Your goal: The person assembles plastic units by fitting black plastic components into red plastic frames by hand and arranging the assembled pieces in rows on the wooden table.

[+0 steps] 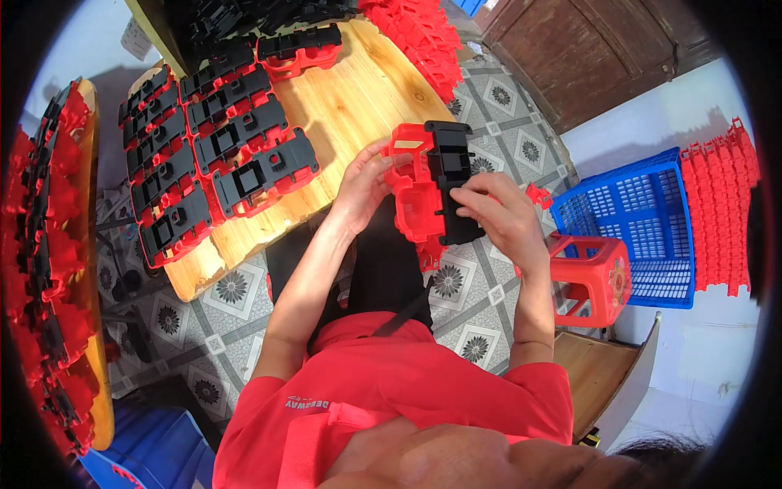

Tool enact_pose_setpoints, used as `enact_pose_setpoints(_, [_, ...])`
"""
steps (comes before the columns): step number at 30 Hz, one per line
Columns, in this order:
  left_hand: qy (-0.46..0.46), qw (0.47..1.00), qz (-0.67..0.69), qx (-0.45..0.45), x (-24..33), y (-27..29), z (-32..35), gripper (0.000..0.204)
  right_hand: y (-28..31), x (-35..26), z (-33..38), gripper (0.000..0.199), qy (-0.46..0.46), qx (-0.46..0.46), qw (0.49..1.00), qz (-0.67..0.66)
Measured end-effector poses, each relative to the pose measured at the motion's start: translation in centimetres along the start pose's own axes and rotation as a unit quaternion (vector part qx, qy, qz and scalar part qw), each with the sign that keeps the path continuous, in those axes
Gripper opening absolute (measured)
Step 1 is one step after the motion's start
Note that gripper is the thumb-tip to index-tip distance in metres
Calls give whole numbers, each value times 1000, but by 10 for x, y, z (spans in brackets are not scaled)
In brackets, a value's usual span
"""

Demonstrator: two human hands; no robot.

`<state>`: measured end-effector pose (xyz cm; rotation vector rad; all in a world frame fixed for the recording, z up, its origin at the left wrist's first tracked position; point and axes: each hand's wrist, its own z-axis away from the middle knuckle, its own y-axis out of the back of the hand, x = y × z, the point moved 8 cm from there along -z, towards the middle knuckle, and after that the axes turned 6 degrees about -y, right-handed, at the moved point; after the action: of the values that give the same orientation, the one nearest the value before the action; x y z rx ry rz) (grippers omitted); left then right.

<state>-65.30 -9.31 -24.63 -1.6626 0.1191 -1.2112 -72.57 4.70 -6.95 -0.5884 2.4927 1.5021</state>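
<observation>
Between my two hands, above my lap, is a red plastic frame (417, 204) with a black plastic plate (453, 175) along its right side. My left hand (365, 186) is closed on the red frame's left edge. The fingers of my right hand (498, 210) pinch the black plate at its right edge. Ahead to the left, several similar red frames topped with black plates (236, 134) stand in rows on a wooden table (366, 90).
More black plates (244, 20) are heaped at the back of the table, beside stacked red frames (419, 41). A second board with red and black parts (57, 269) stands at far left. To the right are a red stool (590, 281), a blue basket (627, 228) and stacked red parts (717, 212).
</observation>
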Motion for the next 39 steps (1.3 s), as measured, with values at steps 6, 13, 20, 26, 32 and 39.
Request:
enact_pose_setpoints(6, [0, 1000, -4, -3, -2, -6, 2, 41, -12, -11, -2, 37, 4, -18, 1000, 25])
enact_pose_setpoints(13, [-1, 1000, 15, -22, -1, -12, 6, 43, -22, -13, 1, 33, 2, -31, 999, 43])
enact_pose_setpoints(20, [-57, 997, -36, -30, 5, -31, 12, 51, -28, 24, -1, 39, -54, 56, 995, -55])
enact_pose_setpoints(26, [-63, 993, -98, -13, -20, -26, 8, 58, -68, 83, 0, 46, -266, 36, 935, -231])
enact_pose_setpoints(32, [-236, 967, 13, 92, 18, -40, -1, 37, -59, 126, 24, 77, -307, -14, 841, -446])
enact_pose_setpoints(39, [-287, 945, -21, 154, 19, -26, 0, 35, -103, 132, 14, 44, -323, 156, 762, -539])
